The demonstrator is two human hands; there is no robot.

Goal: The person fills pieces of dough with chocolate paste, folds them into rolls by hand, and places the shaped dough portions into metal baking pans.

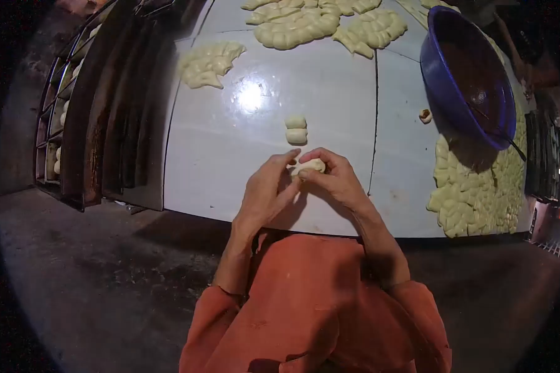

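A small piece of pale dough [312,166] is held just above the table near its front edge. My right hand [338,182] pinches it between thumb and fingers. From the other side, my left hand [269,188] curls its fingers and thumb against the same piece. Just beyond my fingertips, two short dough rolls [296,135] lie touching each other on the white tabletop. Part of the held dough is covered by my fingers.
Flattened dough pieces lie in clusters at the back [295,29], at the left [211,64] and at the right [473,189]. A blue basin [428,59] with brown filling and a utensil stands at the right. A small brown-and-white scrap [425,116] lies beside it. Dark trays [84,124] and a rack stand left.
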